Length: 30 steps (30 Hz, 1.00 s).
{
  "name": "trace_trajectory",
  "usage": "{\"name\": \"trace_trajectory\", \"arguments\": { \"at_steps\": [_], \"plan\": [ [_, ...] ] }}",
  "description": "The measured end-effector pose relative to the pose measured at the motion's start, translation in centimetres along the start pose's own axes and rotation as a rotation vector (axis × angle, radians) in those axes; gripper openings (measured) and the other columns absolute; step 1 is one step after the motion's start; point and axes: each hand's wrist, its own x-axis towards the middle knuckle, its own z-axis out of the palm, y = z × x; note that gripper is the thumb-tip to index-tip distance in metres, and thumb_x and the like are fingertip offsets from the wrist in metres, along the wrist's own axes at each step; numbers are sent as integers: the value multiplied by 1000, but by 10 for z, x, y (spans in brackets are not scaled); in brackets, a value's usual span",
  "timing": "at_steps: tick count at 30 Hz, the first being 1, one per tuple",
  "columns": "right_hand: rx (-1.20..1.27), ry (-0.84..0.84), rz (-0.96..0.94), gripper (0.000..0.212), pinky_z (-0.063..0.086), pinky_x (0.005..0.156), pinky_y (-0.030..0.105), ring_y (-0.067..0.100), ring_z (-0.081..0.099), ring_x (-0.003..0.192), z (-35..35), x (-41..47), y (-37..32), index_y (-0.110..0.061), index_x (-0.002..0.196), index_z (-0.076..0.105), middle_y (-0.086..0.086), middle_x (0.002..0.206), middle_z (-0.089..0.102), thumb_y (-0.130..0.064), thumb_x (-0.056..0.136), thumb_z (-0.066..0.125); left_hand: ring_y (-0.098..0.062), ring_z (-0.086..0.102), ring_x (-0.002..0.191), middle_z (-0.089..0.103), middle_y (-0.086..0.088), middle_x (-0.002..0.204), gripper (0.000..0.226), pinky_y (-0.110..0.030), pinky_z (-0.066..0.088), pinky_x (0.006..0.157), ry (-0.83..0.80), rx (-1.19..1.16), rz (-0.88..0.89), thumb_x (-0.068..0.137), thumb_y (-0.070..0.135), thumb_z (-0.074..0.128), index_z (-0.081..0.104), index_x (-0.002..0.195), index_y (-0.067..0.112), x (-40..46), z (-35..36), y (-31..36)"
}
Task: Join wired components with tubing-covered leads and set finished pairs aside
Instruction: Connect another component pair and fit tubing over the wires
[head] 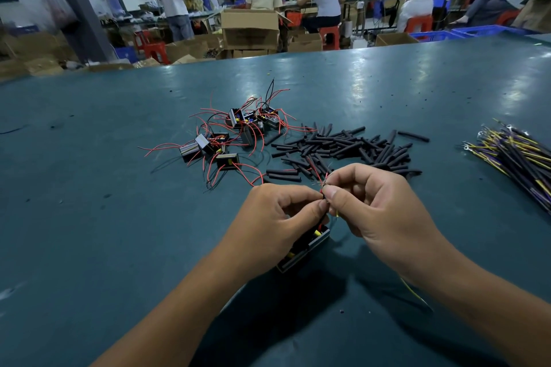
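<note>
On the green table [119, 247], the left hand [277, 217] and the right hand [375, 205] meet above a black component [307, 244] that lies just under the left hand. The fingers of both hands are curled and pinch thin red wire ends [323, 185] between thumb and forefinger. Behind the hands lies a pile of black tubes [343, 149]. Left of this pile is a heap of components with red wires [232, 134]. Far right of the pile lies a bundle of yellow leads [518, 158].
</note>
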Motion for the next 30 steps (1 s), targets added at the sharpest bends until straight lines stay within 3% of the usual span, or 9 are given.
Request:
{"name": "trace_trajectory", "arguments": {
  "at_steps": [6,9,11,15,21,25,28,30],
  "plan": [
    [-226,-21,-80,14,42,53,7,-2,59,54,-3,-1,-2,-18,87,67,-8,65,68,-6,93,66,-35,61,64,69,-16,75,18,-56,50,63,6,42,22,93,27,61,76,88,18,-2,0,4],
    [-272,-7,-90,7,47,55,19,7,61,59,-3,-1,-3,-24,86,67,-2,70,69,-19,91,68,-36,68,78,74,-9,80,14,-54,54,71,23,-29,2,89,22,65,75,92,12,-2,-3,8],
    [-338,-4,-119,2,52,59,30,16,63,64,-5,-1,-4,-28,88,65,-1,73,69,-25,89,65,-33,68,78,74,-7,80,13,-51,56,73,97,-72,0,85,21,66,73,91,12,-1,-7,12],
    [-396,-10,-171,12,49,59,21,6,59,62,-7,-1,-3,-25,85,65,-7,71,66,-17,93,68,-19,64,69,69,1,75,7,-35,53,61,267,8,72,83,26,68,69,82,19,-1,-15,17],
    [-449,-30,-228,16,45,50,27,17,56,57,-5,-4,-7,-27,85,64,-3,69,64,-14,92,68,-6,54,73,59,14,75,8,-12,35,65,250,302,232,86,27,73,69,83,20,-3,-13,21],
    [-484,-41,-271,17,42,49,38,28,52,54,-4,-7,-8,-30,86,64,0,66,62,-15,92,68,-3,50,68,56,13,71,14,-16,36,63,264,407,271,88,26,70,69,79,16,-3,-12,23],
    [-511,-33,-299,10,42,48,39,27,52,51,-4,-7,-7,-28,88,64,0,66,63,-19,90,65,-2,43,52,52,15,60,16,-12,29,52,224,240,132,88,28,67,69,75,18,-4,-7,24],
    [-550,-20,-332,8,40,45,28,15,47,46,-3,-8,-5,-26,88,65,-3,63,60,-18,90,66,-3,37,48,51,11,55,21,-14,29,48,201,19,-17,85,28,66,68,69,16,-4,-5,24]
  ]
}}
